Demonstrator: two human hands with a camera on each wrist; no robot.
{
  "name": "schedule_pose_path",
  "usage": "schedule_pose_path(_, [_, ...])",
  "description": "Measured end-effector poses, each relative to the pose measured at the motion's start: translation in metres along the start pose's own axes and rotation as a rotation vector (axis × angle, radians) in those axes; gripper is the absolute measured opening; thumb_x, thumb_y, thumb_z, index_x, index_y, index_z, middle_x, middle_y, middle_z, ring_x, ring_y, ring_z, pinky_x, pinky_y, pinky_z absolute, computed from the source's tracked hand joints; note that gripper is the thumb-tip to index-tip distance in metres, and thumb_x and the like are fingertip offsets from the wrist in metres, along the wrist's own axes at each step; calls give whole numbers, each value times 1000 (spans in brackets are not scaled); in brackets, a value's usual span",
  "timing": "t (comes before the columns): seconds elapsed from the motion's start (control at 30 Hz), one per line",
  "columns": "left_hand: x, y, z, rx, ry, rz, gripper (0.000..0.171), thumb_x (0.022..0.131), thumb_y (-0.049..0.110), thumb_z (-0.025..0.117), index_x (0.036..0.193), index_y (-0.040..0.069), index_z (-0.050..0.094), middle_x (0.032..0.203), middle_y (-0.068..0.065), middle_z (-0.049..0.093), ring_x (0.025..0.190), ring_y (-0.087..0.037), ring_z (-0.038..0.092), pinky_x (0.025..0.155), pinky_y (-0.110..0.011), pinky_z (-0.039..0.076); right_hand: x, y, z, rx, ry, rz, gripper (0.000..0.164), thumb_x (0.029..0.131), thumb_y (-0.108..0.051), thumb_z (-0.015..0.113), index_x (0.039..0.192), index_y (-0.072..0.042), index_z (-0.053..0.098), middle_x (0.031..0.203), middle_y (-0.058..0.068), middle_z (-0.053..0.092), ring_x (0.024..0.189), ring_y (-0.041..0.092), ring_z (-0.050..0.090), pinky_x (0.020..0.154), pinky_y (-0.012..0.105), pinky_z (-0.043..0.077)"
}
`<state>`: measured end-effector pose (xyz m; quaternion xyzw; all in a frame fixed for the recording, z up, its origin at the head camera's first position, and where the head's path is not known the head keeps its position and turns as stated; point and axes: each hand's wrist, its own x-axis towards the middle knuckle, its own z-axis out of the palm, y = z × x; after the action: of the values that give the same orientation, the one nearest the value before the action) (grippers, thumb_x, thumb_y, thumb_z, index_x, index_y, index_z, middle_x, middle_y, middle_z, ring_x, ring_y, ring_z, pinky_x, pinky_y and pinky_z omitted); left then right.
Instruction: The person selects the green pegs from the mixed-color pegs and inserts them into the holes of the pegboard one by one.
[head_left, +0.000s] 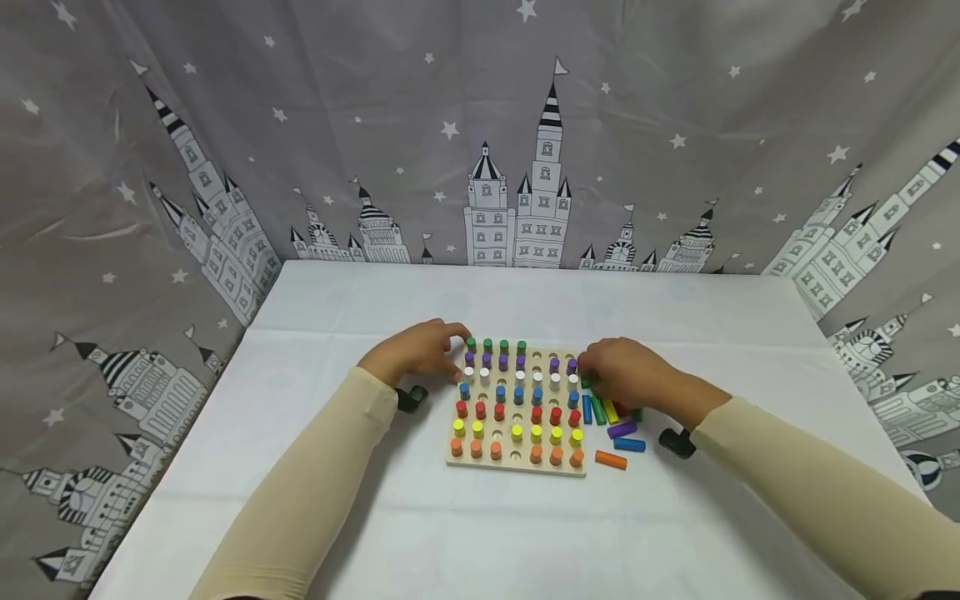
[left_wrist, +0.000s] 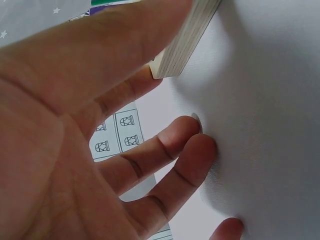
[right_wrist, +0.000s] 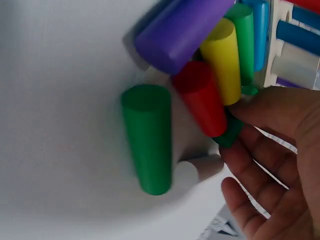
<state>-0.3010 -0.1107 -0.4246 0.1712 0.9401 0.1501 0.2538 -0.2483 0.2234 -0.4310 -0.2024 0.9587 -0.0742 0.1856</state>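
We log the left hand [head_left: 422, 348] gripping the pegboard [head_left: 517, 468] at its far-left corner, likely steadying it on the desk [head_left: 375, 292], right hand [head_left: 622, 371] pinching a dark green peg [right_wrist: 230, 132] among loose pegs [head_left: 629, 446] beside the pegboard, presumably for short reaches.

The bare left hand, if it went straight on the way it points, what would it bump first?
Probably the flat, pale wooden pegboard. In the head view the left hand points toward its left edge, and the index finger seems to touch a corner, though depth is hard to judge.
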Motion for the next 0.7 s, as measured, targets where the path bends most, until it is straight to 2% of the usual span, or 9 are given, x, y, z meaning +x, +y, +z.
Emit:
schedule_pose_path(0.1, [0, 0, 0, 6, 4, 6, 66, 88, 34, 86, 147, 25, 58, 138, -16, 61, 124, -33, 62, 111, -55, 49, 4, 7, -1, 77, 40, 62, 34, 94, -22, 80, 127, -19, 74, 114, 2, 75, 108, 24, 67, 105, 52, 57])
schedule_pose_path(0.2, [1, 0, 1, 2, 4, 7, 66, 88, 34, 87, 147, 25, 58, 137, -16, 61, 123, -33, 62, 111, -55, 49, 12, 19, -2, 184, 108, 125, 40, 97, -22, 74, 136, -19, 69, 115, 6, 73, 104, 25, 64, 100, 47, 59])
schedule_pose_path(0.33, [1, -1, 1, -8, 2, -1, 67, 88, 34, 87, 147, 25, 57, 138, -16, 61, 124, -34, 62, 111, -56, 49, 24, 33, -5, 385, 170, 214, 37, 100, -22, 67, 136, -16, 69, 118, 11, 70, 97, 25, 64, 83, 34, 60])
schedule_pose_path(0.43, [0, -1, 2, -15, 1, -9, 67, 88, 34, 86, 148, 26, 57, 138, -16, 61, 124, -34, 62, 111, -56, 49, 31, 36, -8, 518, 195, 258, 35, 100, -23, 67, 133, -13, 70, 121, 14, 68, 101, 27, 64, 81, 31, 57])
schedule_pose_path(0.57, [1, 0, 1, -12, 7, -11, 67, 88, 34, 87, 148, 26, 57, 137, -16, 61, 123, -34, 62, 111, -56, 49, 41, 30, -8, 627, 202, 241, 35, 100, -22, 68, 134, -14, 71, 129, 15, 67, 112, 31, 60, 95, 40, 57])
schedule_pose_path(0.7, [1, 0, 1, -8, 9, -11, 68, 88, 34, 87, 149, 26, 57, 137, -16, 61, 121, -33, 62, 110, -55, 50, 48, 18, -9, 683, 199, 192, 35, 100, -20, 69, 135, -17, 73, 135, 13, 69, 118, 31, 62, 108, 47, 54])
